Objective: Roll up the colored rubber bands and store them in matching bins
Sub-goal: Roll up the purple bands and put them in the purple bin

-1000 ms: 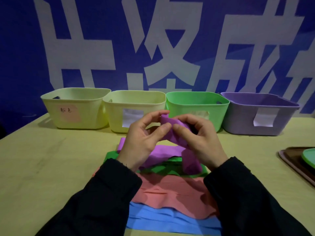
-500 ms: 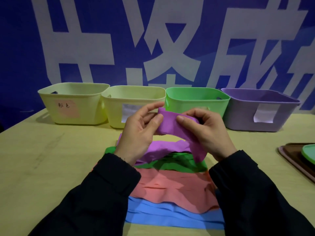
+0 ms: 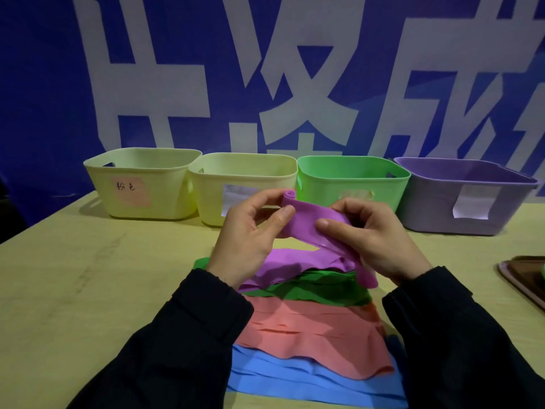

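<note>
- The purple rubber band (image 3: 309,215) is held above the table (image 3: 88,290), in front of the green bin (image 3: 354,184); its far end now shows a small tight roll, where half a second ago it was only folded over.
- The left hand (image 3: 247,237) pinches the band by the rolled end between thumb and fingers, much as before.
- The right hand (image 3: 374,234) grips the band further along, thumb pressed on top, and has shifted slightly right.
- The band's loose tail hangs down onto the pile: green band (image 3: 318,287), pink band (image 3: 309,329), blue band (image 3: 295,376), unchanged.
- The purple bin (image 3: 472,199) stands at the right end of the row, beyond two pale yellow bins (image 3: 165,184).
</note>
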A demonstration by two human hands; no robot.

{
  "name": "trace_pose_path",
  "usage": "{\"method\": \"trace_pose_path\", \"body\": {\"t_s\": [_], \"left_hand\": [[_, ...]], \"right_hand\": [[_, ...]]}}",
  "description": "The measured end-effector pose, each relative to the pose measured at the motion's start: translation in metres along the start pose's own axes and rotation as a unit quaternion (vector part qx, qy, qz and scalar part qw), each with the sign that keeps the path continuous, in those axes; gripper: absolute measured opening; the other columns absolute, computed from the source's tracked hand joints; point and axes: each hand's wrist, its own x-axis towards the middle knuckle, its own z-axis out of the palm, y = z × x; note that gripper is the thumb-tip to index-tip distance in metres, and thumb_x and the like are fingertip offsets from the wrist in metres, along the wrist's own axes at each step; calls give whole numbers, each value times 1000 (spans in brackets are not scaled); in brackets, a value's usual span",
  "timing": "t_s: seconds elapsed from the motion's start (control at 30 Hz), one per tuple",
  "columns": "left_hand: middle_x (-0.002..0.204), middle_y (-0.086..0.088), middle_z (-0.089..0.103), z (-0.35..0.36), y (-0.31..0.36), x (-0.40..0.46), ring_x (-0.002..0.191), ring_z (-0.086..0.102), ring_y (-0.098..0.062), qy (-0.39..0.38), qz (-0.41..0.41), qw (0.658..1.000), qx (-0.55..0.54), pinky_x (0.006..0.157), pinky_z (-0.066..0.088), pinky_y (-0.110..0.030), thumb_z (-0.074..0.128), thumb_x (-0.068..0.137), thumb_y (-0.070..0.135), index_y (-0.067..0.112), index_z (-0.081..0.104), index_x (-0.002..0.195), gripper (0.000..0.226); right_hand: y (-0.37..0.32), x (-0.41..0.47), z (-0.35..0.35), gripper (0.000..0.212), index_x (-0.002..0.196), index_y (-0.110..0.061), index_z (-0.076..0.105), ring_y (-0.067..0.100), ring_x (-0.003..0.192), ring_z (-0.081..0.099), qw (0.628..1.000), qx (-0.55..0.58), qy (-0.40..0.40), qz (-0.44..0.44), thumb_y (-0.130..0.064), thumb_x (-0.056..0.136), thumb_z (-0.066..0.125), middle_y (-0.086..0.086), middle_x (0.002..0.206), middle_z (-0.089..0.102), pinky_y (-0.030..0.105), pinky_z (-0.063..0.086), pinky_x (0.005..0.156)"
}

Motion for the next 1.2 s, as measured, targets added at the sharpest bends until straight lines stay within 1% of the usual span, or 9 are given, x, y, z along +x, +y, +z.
{"method": "trace_pose_path", "body": {"t_s": [0.1, 0.27, 0.43, 0.57, 0.63, 0.77, 0.83, 1.0, 1.2], "left_hand": [[109, -5, 70, 1, -1, -1, 93, 67, -14, -21, 19, 999, 20, 80, 60, -34, 57, 101, 12, 31, 66, 122, 30], [96, -1, 68, 0, 5, -1, 75, 61, -6, -11, -1, 999, 37, 59, 50, -23, 65, 96, 8, 23, 67, 109, 20], [91, 2, 70, 0, 8, -2, 63, 60, -3, 3, -19, 999, 34, 55, 47, -20, 74, 89, 10, 22, 66, 104, 21], [82, 5, 72, 0, 7, -2, 70, 64, -6, 9, -15, 1000, 24, 65, 51, -21, 77, 85, 12, 19, 68, 105, 23], [79, 8, 70, 0, 7, -2, 66, 60, -5, 5, -12, 999, 34, 56, 50, -23, 76, 87, 13, 20, 68, 107, 22], [82, 6, 71, 0, 8, -2, 60, 59, -16, 1, -33, 999, 27, 47, 50, -26, 78, 84, 17, 25, 64, 118, 38], [81, 3, 71, 1, 10, -2, 58, 59, -12, 8, -36, 999, 23, 45, 47, -24, 80, 82, 15, 23, 62, 118, 40], [83, 5, 70, 0, 8, -3, 61, 60, -8, 19, -22, 999, 29, 48, 48, -24, 81, 82, 18, 22, 68, 102, 24], [85, 3, 73, 2, 7, -4, 69, 64, -10, 9, -17, 1000, 2, 57, 53, -26, 75, 87, 12, 21, 67, 112, 28]], "right_hand": [[-1, 1, 1, 20, 75, -14, 69, 12, 61, 56, 1000, -1, 10, -3, -32, 75, 76, 0, 66, 63, 29, 45, 57], [-3, -1, 1, 18, 76, -15, 70, 8, 62, 57, 999, -16, 21, -30, -32, 79, 76, -3, 67, 64, 25, 45, 57], [-5, -2, 0, 14, 75, -20, 68, 1, 56, 56, 998, -32, 42, -43, -16, 85, 77, -12, 62, 64, 16, 45, 55], [-3, -1, -3, 11, 77, -17, 69, 7, 59, 59, 997, -25, 56, -43, -24, 82, 76, -6, 65, 66, 21, 48, 57], [-2, 0, -3, 14, 76, -17, 70, 9, 60, 59, 997, -40, 58, -43, -29, 81, 76, -3, 66, 66, 25, 48, 57], [2, 0, -5, 13, 80, -10, 71, 14, 63, 60, 997, -27, 66, -30, -20, 85, 76, 8, 70, 67, 31, 49, 60], [2, 0, -6, 14, 82, -8, 71, 16, 64, 61, 997, -15, 68, -25, -20, 85, 76, 12, 72, 68, 32, 50, 62], [1, -1, -4, 11, 78, -12, 70, 13, 62, 61, 998, -3, 66, -8, -17, 87, 74, -2, 67, 67, 27, 50, 60], [0, -2, 0, 12, 79, -12, 69, 6, 61, 58, 998, 18, 58, 1, -16, 90, 71, -10, 65, 64, 18, 46, 58]]}}
